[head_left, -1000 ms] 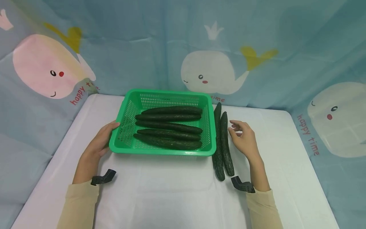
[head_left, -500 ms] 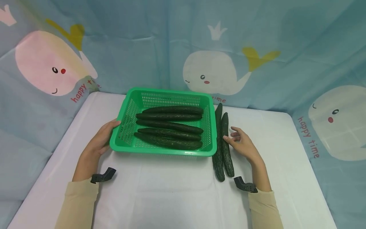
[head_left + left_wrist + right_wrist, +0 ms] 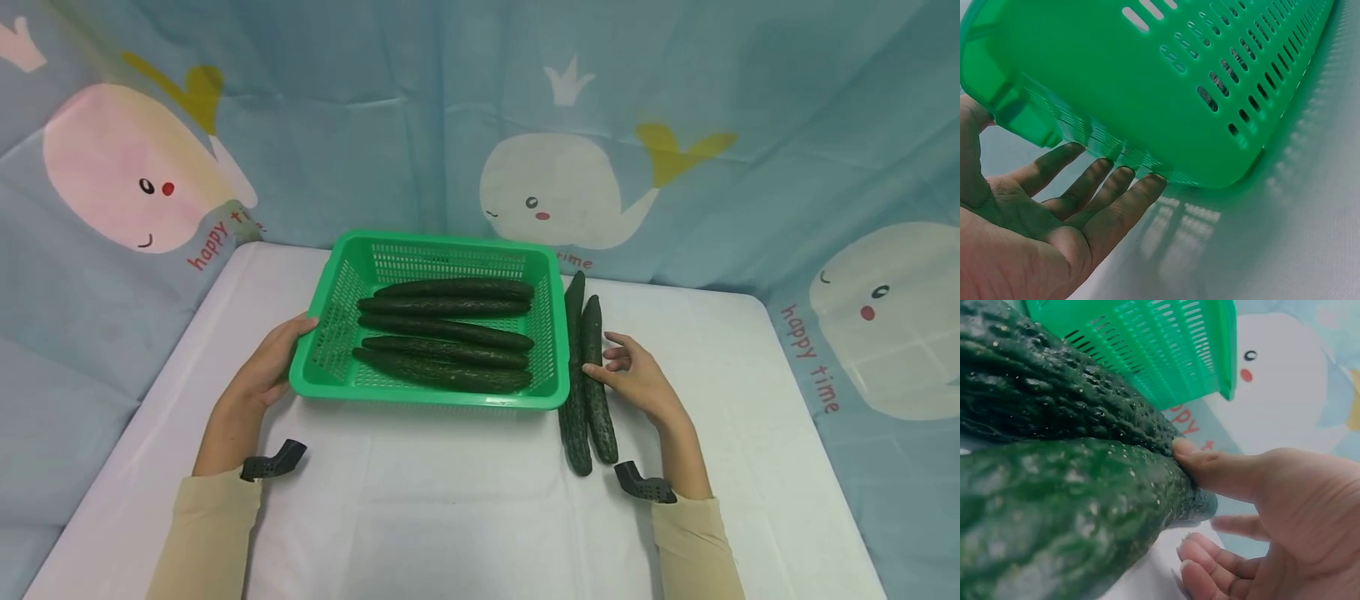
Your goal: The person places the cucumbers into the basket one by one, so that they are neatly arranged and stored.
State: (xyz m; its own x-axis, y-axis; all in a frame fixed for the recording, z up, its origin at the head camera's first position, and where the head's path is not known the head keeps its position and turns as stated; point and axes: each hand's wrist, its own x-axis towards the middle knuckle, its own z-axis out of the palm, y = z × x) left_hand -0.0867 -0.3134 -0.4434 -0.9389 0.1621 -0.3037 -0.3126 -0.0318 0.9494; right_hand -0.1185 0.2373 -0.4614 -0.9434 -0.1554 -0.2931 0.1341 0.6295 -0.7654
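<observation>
We held the left end of the green rectangular plastic mesh basket (image 3: 427, 399) in our left hand (image 3: 272, 358), thumb over the rim and fingers extended against the outer wall. Our right hand (image 3: 633, 375) straddled the long dark-green bumpy outer cucumber (image 3: 602, 417), thumb touching its basket-facing side, the other fingers loosely bent and apart from its far side. Close by, the matching inner cucumber (image 3: 573, 417) lay along the basket's right edge. Inside, we saw five dark-green cucumbers (image 3: 450, 330) lying crosswise, with a strip of mesh floor at each end. The white cloth-covered table (image 3: 420, 517) stretched toward us from the front rim and wide to our right; the back rim stood near the blue whale-print backdrop (image 3: 405, 167).
</observation>
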